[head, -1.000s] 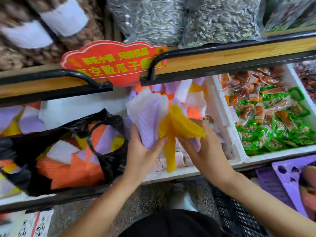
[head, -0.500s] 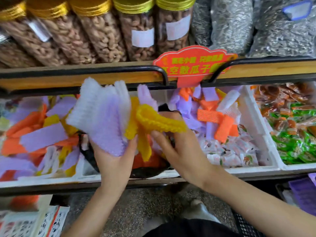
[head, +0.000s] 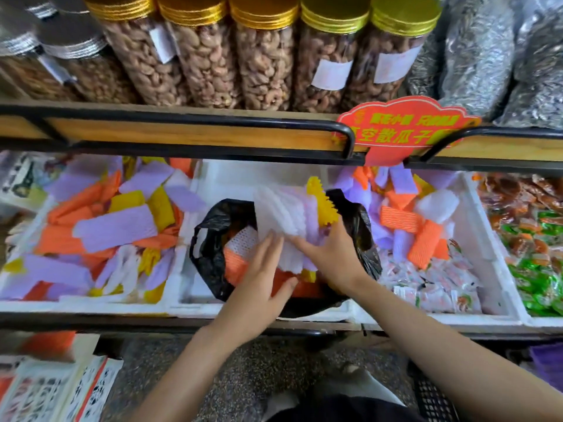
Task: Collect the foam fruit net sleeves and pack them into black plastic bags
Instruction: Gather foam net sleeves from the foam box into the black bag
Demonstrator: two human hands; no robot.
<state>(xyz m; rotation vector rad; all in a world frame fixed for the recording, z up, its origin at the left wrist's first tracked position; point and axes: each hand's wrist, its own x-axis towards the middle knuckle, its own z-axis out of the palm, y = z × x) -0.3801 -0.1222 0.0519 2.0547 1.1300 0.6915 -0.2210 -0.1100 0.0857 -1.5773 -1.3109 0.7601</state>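
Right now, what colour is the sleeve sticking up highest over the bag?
Yellow sleeve, above the black bag; head view shows it best.

Wooden shelf [head: 182,136] edged by black rail [head: 213,121], gold-lidded nut jars [head: 265,65] ranged above, red sign [head: 405,129] hung right, speckled floor [head: 243,376] below.

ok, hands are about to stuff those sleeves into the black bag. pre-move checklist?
1. Mouth of the black plastic bag open: ok, orange sleeves show inside.
2. Is the bundle of white and purple sleeves over the mouth: ok.
3. Grip of the right hand on the bundle: ok, fingers curl round it.
4. Support from the left hand: ok, straight fingers lie against the bundle's side.
5. Is the yellow sleeve secured: cannot tell, it sticks up past the bundle.
6. Bag rim held open: not ok, neither hand holds it.
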